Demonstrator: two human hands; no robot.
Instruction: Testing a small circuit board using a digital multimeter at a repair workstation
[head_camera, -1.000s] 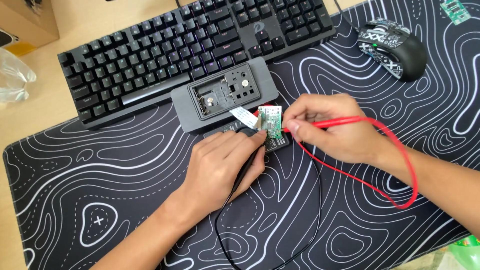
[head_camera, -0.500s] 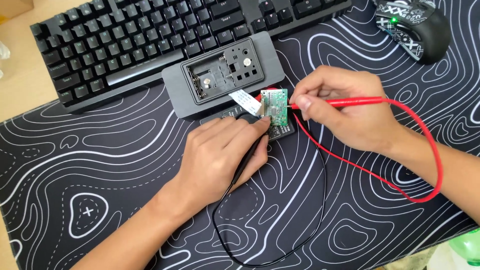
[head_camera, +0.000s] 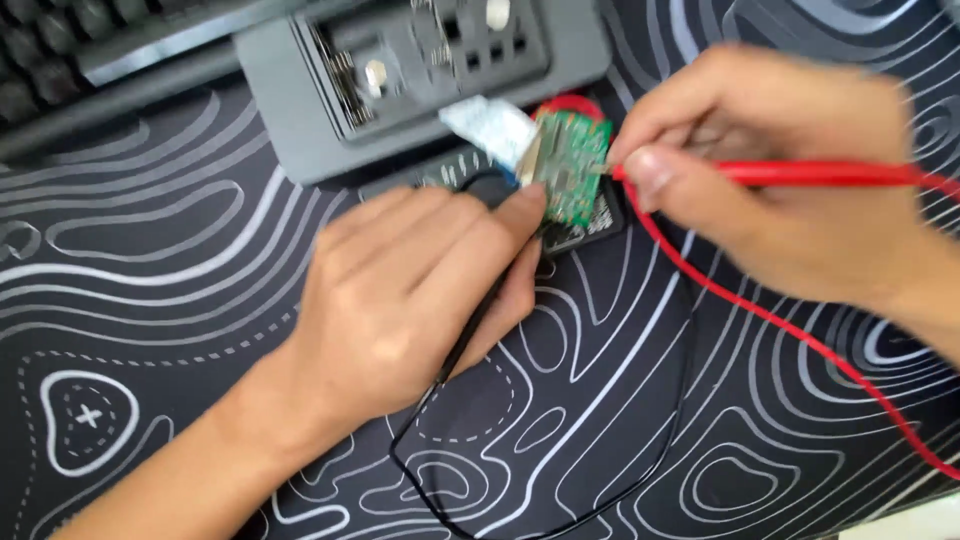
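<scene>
Here both hands' fingers pinch probes against the green circuit board (head_camera: 570, 180).

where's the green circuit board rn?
Head view, upper centre: the green circuit board sits between the left hand fingertips and the red probe, just below the grey device shell.

Your left hand (head_camera: 400, 290) and right hand (head_camera: 790, 180) are both bare, with no gloves, rings or watch showing. Your forearms are uncovered too, no sleeve reaching into view. Your fingernails are short and unpainted.
</scene>
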